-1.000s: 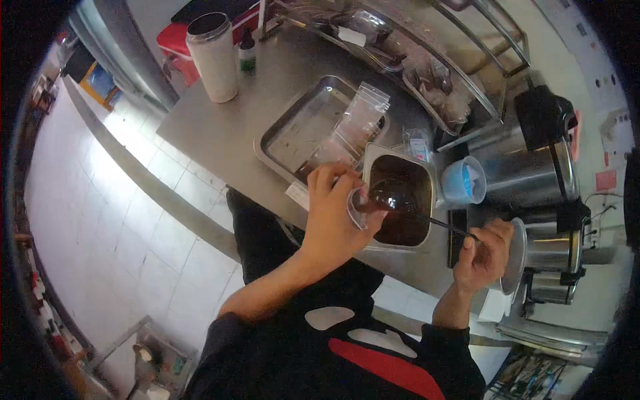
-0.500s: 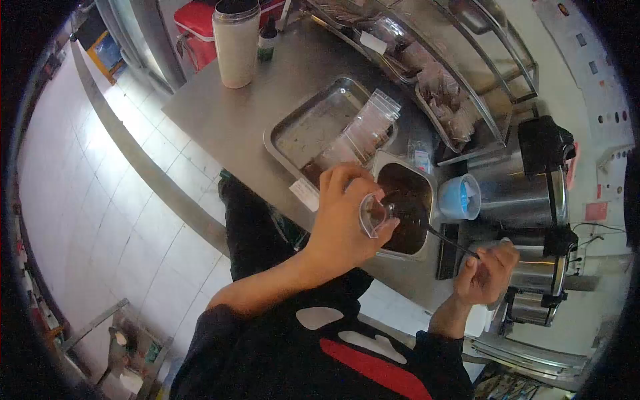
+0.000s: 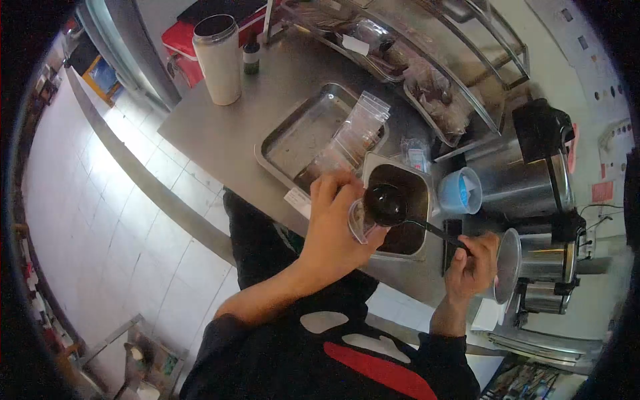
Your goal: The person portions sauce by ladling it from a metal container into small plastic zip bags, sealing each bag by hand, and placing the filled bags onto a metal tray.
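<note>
Head view: round dark ladle [image 3: 385,204] over clear plastic cup [image 3: 360,223].

Heavy fisheye warp with black vignetted corners, bright glare off the floor tiles [image 3: 113,200], center's reasonably sharp.

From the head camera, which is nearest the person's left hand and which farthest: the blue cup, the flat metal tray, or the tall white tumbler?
Measured from the left hand, which holds a small clear cup:
1. Flat metal tray, just beyond the hand on the counter.
2. Blue cup, off to the right, past the dark pan.
3. Tall white tumbler, at the counter's far left corner.
</note>
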Demonstrator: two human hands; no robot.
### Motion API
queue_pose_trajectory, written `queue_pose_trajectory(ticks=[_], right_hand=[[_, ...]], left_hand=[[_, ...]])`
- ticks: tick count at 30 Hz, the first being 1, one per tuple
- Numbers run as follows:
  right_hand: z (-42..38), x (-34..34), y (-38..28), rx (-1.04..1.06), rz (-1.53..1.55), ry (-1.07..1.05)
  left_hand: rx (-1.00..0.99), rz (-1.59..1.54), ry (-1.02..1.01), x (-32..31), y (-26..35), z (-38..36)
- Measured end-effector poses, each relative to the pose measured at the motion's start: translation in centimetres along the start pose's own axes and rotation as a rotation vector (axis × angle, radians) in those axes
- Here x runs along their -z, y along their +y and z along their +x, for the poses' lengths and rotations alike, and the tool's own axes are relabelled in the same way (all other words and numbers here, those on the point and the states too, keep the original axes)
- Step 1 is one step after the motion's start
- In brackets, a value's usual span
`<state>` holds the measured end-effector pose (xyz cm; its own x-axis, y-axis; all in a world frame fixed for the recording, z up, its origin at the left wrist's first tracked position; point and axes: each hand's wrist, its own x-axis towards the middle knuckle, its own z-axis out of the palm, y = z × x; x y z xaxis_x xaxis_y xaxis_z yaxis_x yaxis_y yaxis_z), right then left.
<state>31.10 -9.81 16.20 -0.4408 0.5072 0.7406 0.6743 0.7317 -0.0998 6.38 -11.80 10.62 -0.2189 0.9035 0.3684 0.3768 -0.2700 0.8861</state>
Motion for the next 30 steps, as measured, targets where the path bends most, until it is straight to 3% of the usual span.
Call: queue_pose_trajectory(ticks=[9,12,17,20,21,24,27,30], right_hand=[[-0.4,-0.2,-0.2,-0.123,0.028,-0.001],[-0.5,-0.5,0.2,-0.072,0.052,0.022],[-1.5,0.2,0.9,-0.304,0.041,0.044],[-3.5,0.9,2.4,-0.452,0.051,-0.039],[-3.9,0.6,2.8,-0.498,0.062,-0.079],[-4.3,-1.1,3.0,-0.388,-0.012,-0.163],[-2.6,-2.3,0.9,-0.341,-0.14,0.081],[-2.1,-3.3,-3.3,-0.464,0.413,0.099]], left_hand=[[-0.004,-0.001,-0.01,-0.7,-0.2,0.2],[-0.002,0.012,-0.028,-0.8,-0.3,0.2],[-0.08,-0.053,-0.031,-0.2,-1.2,0.4],[0.229,-0.643,0.022,0.9,-3.5,-0.4],[0.154,-0.732,0.1,1.3,-3.9,-0.3],[0.18,-1.082,0.115,3.3,-4.6,-0.3],[0.209,-1.178,-0.129,4.6,-4.2,-0.6],[0.314,-1.137,-0.269,3.7,-1.0,-1.5]])
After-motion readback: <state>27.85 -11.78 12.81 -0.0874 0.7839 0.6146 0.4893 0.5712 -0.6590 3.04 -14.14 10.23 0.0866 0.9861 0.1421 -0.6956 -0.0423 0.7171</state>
